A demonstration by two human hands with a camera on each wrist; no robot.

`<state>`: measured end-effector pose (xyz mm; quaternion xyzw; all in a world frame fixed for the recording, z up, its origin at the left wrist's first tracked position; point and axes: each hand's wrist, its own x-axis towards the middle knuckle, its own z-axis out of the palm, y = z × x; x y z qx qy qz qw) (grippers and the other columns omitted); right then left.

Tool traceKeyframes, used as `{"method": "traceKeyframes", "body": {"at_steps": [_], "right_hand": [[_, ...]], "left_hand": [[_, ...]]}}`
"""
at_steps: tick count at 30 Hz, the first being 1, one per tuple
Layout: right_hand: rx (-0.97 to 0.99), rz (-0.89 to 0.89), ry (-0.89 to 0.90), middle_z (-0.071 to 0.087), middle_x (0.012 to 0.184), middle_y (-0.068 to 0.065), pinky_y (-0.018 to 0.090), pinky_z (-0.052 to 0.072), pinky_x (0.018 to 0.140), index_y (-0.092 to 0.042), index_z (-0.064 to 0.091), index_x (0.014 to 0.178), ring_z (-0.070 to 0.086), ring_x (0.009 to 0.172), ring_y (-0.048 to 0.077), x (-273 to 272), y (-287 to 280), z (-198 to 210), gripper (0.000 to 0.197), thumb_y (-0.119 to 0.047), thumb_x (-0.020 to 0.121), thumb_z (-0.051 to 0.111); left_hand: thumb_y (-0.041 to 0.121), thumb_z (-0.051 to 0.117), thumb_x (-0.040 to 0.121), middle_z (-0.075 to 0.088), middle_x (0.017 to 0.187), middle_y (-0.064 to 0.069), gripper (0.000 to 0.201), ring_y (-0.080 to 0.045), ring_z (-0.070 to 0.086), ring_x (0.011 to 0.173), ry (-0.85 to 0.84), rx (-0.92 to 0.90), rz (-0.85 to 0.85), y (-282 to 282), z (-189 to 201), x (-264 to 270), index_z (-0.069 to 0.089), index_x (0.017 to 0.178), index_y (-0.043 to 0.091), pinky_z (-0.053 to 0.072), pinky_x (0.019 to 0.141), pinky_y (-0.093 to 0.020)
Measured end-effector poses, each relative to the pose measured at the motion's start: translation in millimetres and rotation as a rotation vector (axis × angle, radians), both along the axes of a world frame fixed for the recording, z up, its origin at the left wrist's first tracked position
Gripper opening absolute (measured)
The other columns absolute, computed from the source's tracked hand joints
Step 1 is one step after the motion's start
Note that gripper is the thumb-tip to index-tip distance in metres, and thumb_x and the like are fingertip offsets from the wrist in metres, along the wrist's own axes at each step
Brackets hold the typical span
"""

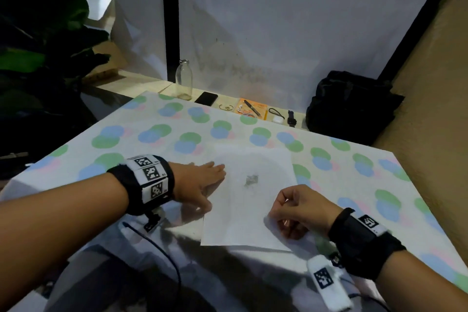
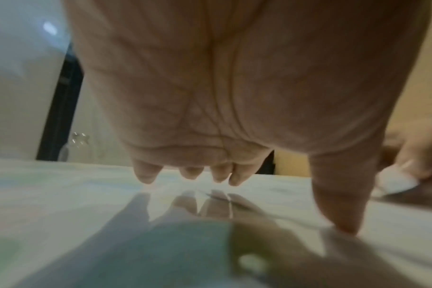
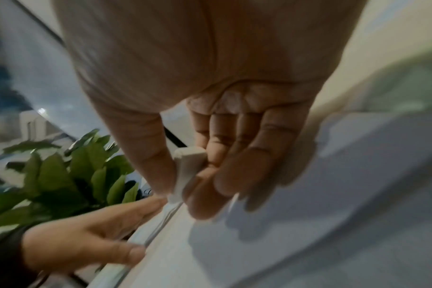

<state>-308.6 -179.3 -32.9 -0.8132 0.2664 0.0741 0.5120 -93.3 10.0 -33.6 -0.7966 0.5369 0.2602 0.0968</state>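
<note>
Our flat left hand point(image 1: 200, 185) pins the paper point(image 1: 253, 215); right hand point(image 1: 301, 210) pinches a white eraser point(image 3: 185, 167) (we should rub the smudge point(image 1: 251, 180) lightly).

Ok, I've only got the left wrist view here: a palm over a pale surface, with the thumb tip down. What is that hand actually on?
Observer: The head view shows the left hand, fingers straight, at the left edge of a white sheet of paper, with the fingertips reaching onto it.
Operator: And the blurred hand at my right edge, is it holding anything?
Observer: Yes. In the right wrist view the right hand pinches a small white block between thumb and fingers. It could be an eraser, but I can't be sure.
Operator: Is there anything on the sheet itself?
Observer: There is a grey smudge near its middle, between the two hands.
</note>
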Motion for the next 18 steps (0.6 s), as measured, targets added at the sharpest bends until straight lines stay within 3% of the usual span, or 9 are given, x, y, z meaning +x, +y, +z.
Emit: {"method": "traceKeyframes", "body": {"at_steps": [3, 7, 12, 16, 18], "right_hand": [[-0.088, 0.109, 0.002, 0.072, 0.068, 0.018, 0.033, 0.053, 0.053, 0.006, 0.065, 0.092, 0.068, 0.056, 0.027, 6, 5, 12, 0.027, -0.015, 0.085, 0.079], [-0.302, 0.187, 0.001, 0.072, 0.067, 0.009, 0.031, 0.054, 0.05, -0.004, 0.067, 0.087, 0.073, 0.06, 0.026, 32, 0, 32, 0.024, -0.021, 0.083, 0.083], [-0.494, 0.331, 0.01, 0.074, 0.072, 0.006, 0.039, 0.062, 0.059, -0.017, 0.07, 0.09, 0.074, 0.068, 0.027, 85, 2, 36, 0.015, -0.024, 0.083, 0.082], [-0.578, 0.396, -0.001, 0.069, 0.061, -0.004, 0.027, 0.058, 0.06, -0.017, 0.073, 0.088, 0.066, 0.055, 0.011, 129, 15, 21, 0.012, -0.023, 0.082, 0.081], [-0.642, 0.376, -0.021, 0.067, 0.062, -0.006, 0.022, 0.054, 0.059, -0.016, 0.073, 0.085, 0.065, 0.057, 0.008, 149, 19, 14, 0.011, -0.023, 0.08, 0.081]], "left_hand": [[0.07, 0.057, 0.09, -0.023, 0.167, 0.008, 0.111, -0.023, -0.017, 0.155, -0.084, 0.014, 0.001, -1, -2, 16, -0.012, 0.162, 0.022, 0.005, 0.122, -0.063], [0.09, 0.06, 0.068, -0.03, 0.164, 0.013, 0.133, -0.03, -0.022, 0.154, -0.095, 0.074, 0.005, -11, -8, 34, -0.02, 0.159, 0.034, 0.003, 0.117, -0.073], [0.093, 0.061, 0.062, -0.039, 0.159, 0.017, 0.138, -0.031, -0.031, 0.15, -0.045, 0.107, 0.034, -14, -19, 39, -0.029, 0.153, 0.042, -0.006, 0.117, -0.071], [0.086, 0.065, 0.067, -0.04, 0.159, 0.013, 0.136, -0.033, -0.035, 0.147, -0.03, 0.111, 0.048, -15, -19, 37, -0.03, 0.153, 0.039, -0.014, 0.115, -0.066], [0.089, 0.064, 0.065, -0.041, 0.159, 0.013, 0.138, -0.033, -0.036, 0.147, -0.044, 0.104, 0.044, -14, -22, 37, -0.032, 0.152, 0.04, -0.014, 0.115, -0.067]]}}
